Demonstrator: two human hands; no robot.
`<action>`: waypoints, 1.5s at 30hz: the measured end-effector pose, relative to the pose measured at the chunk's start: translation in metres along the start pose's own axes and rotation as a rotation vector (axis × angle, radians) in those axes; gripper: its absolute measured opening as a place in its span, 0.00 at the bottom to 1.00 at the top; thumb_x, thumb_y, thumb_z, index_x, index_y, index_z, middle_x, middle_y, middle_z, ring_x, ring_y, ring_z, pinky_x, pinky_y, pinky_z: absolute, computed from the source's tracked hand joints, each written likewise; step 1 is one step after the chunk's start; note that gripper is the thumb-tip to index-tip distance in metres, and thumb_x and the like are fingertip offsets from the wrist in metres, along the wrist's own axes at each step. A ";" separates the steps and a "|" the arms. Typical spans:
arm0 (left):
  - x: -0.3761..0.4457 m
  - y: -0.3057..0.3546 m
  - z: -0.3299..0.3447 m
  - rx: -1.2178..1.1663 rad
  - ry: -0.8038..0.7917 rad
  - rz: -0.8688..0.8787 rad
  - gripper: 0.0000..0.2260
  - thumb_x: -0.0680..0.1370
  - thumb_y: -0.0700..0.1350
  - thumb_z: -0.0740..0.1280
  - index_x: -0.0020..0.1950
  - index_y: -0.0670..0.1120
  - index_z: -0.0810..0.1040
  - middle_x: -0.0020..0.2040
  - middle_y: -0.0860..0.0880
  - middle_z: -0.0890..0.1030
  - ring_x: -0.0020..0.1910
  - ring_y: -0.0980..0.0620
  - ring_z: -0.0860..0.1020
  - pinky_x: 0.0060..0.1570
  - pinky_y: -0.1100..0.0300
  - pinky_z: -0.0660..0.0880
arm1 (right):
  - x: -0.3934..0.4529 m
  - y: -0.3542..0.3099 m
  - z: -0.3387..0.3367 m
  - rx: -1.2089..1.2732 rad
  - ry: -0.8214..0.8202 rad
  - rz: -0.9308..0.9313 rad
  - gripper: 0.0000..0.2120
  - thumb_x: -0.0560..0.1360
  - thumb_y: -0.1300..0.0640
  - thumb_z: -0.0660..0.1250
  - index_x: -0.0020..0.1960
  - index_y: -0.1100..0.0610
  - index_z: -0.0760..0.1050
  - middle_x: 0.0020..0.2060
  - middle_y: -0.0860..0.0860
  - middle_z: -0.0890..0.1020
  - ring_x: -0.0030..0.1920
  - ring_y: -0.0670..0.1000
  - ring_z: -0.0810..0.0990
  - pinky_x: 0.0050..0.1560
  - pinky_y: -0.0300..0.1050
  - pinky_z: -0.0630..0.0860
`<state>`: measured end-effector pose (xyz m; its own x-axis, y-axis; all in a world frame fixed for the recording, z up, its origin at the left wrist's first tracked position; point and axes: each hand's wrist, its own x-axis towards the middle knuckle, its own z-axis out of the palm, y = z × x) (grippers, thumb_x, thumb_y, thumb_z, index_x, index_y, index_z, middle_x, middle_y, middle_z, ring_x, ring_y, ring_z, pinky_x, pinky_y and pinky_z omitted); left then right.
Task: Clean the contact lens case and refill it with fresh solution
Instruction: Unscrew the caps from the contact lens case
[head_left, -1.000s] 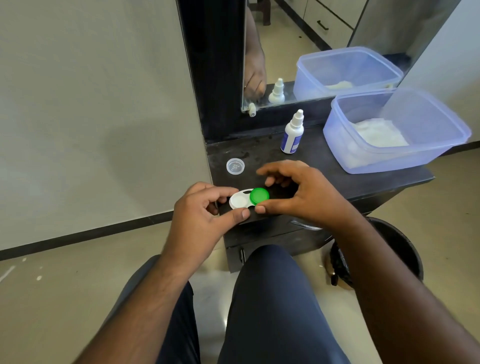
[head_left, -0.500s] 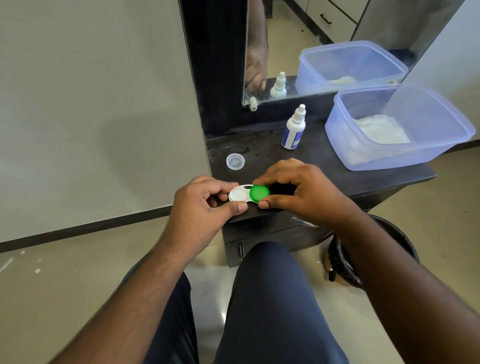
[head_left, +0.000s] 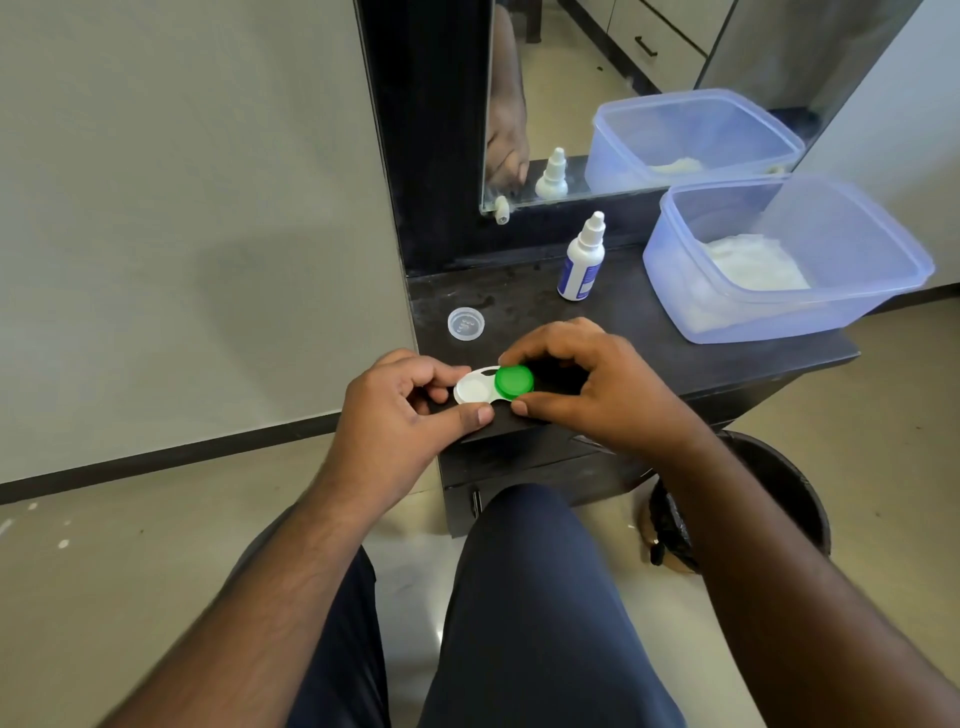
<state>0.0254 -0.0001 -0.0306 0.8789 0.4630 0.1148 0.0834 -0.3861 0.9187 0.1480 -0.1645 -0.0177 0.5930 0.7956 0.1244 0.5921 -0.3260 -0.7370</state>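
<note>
Both hands were on the contact lens case (head_left: 475, 391), held at the near edge of the dark table (head_left: 649, 332). The left hand (head_left: 400, 415) pinched the white end between thumb and curled fingers; the right hand (head_left: 587, 384) had thumb and forefinger clamped round the green cap (head_left: 514, 381). A clear loose cap (head_left: 466, 323) lay just beyond the case. Farther back from the case stood the solution bottle (head_left: 581, 265), and well off to its right the plastic tub (head_left: 779, 260).
</note>
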 end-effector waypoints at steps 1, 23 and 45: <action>0.000 0.000 0.000 0.002 0.001 -0.001 0.14 0.65 0.41 0.80 0.49 0.49 0.84 0.38 0.53 0.75 0.34 0.62 0.72 0.34 0.72 0.68 | 0.000 0.000 -0.002 0.014 -0.021 0.005 0.18 0.68 0.58 0.75 0.57 0.48 0.78 0.51 0.43 0.80 0.57 0.43 0.73 0.56 0.38 0.72; 0.001 0.000 -0.001 0.047 -0.010 -0.003 0.14 0.65 0.44 0.79 0.49 0.52 0.84 0.40 0.52 0.77 0.36 0.61 0.73 0.34 0.71 0.69 | 0.001 0.001 0.002 0.007 0.027 -0.045 0.25 0.67 0.53 0.77 0.63 0.49 0.76 0.51 0.45 0.79 0.55 0.46 0.75 0.57 0.46 0.74; 0.000 0.001 -0.001 0.055 -0.008 -0.044 0.15 0.65 0.44 0.80 0.50 0.49 0.85 0.38 0.56 0.75 0.35 0.61 0.72 0.34 0.70 0.68 | 0.002 -0.005 0.002 0.270 0.146 0.099 0.15 0.71 0.57 0.73 0.57 0.53 0.80 0.50 0.43 0.83 0.52 0.40 0.81 0.53 0.33 0.76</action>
<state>0.0255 0.0002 -0.0295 0.8777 0.4739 0.0712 0.1477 -0.4089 0.9005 0.1453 -0.1600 -0.0151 0.7242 0.6786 0.1229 0.3730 -0.2356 -0.8974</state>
